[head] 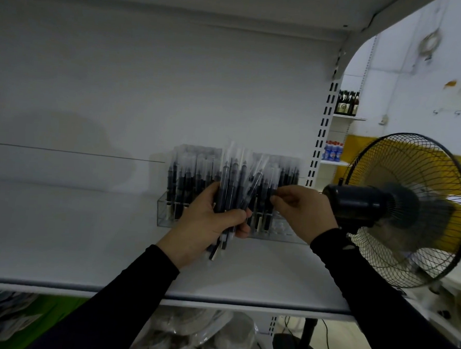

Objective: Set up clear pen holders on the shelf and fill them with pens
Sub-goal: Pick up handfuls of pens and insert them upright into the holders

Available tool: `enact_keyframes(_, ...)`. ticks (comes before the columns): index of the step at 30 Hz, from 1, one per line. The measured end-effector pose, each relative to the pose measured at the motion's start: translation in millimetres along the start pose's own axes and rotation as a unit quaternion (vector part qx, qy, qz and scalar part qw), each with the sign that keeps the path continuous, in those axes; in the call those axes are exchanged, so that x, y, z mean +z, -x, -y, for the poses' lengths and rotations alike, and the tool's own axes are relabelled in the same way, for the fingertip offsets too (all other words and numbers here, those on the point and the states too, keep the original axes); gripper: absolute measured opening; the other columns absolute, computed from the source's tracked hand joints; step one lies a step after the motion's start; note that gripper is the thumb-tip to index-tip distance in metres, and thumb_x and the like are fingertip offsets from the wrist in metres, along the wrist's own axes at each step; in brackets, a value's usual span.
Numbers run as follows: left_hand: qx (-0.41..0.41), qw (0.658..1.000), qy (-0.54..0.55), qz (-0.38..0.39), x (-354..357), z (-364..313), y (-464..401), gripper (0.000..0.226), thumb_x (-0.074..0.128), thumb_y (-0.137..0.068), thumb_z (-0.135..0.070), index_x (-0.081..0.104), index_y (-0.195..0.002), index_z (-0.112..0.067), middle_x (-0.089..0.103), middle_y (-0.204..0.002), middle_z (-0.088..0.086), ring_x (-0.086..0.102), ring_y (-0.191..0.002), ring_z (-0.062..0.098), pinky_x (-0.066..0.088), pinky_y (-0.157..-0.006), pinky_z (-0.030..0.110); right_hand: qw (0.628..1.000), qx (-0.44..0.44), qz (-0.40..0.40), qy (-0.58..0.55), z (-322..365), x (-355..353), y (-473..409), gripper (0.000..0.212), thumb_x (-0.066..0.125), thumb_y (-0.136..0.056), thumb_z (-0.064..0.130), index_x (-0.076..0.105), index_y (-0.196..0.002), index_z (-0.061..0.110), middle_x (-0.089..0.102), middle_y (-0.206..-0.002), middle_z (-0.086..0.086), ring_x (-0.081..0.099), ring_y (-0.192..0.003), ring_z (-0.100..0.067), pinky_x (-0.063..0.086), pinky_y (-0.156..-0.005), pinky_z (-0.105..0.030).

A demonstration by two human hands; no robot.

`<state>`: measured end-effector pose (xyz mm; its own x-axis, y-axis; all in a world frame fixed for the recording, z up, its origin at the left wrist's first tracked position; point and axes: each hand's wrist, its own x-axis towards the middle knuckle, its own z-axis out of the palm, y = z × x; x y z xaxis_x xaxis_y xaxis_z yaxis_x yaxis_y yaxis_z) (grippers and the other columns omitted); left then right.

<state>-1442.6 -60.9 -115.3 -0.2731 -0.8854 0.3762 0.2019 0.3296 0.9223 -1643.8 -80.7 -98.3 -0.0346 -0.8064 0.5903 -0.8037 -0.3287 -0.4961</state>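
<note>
A clear pen holder stands at the back right of the white shelf, with several dark pens upright in it. My left hand grips a bundle of pens in clear sleeves, held in front of the holder. My right hand is just to the right of the bundle and pinches the lower part of one pen that leans out of it. The holder's middle is hidden behind the bundle and my hands.
A standing fan is close to the right of my right arm, past the shelf's upright post. Bagged goods lie on the shelf below. Bottles stand on far shelves.
</note>
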Motion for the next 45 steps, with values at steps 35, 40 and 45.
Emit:
enact_keyframes(35, 0.004, 0.999, -0.033, 0.000, 1.3, 1.4, -1.2, 0.025, 0.067, -0.087, 0.001, 0.055, -0.109, -0.004, 0.061, -0.072, 0.012, 0.053, -0.050, 0.019, 0.048, -0.047, 0.031, 0.945, 0.048, -0.167, -0.277, -6.2, -16.9, -32.6, 0.024, 0.065, -0.090, 0.018, 0.069, -0.110, 0.005, 0.071, -0.090, -0.004, 0.069, -0.074, -0.001, 0.057, -0.073, -0.017)
enact_keyframes(40, 0.002, 0.999, -0.031, -0.010, 1.8, -1.1, 0.1, 0.026, 0.066, -0.089, -0.001, 0.053, -0.112, 0.000, 0.063, -0.077, 0.016, 0.053, -0.048, 0.019, 0.048, -0.045, 0.030, 0.957, 0.059, -0.132, -0.253, -13.4, -5.7, -41.7, 0.022, 0.068, -0.087, 0.025, 0.071, -0.106, 0.013, 0.074, -0.089, -0.002, 0.070, -0.079, -0.012, 0.058, -0.082, -0.030)
enact_keyframes(45, -0.009, 1.000, -0.023, -0.009, 1.2, -1.2, 0.1, 0.030, 0.067, -0.088, -0.003, 0.053, -0.115, 0.000, 0.064, -0.081, 0.017, 0.055, -0.050, 0.021, 0.050, -0.048, 0.031, 0.970, 0.061, -0.110, -0.207, -19.4, 0.9, -43.7, 0.023, 0.068, -0.087, 0.028, 0.071, -0.105, 0.014, 0.073, -0.088, 0.000, 0.068, -0.072, -0.006, 0.058, -0.079, -0.028)
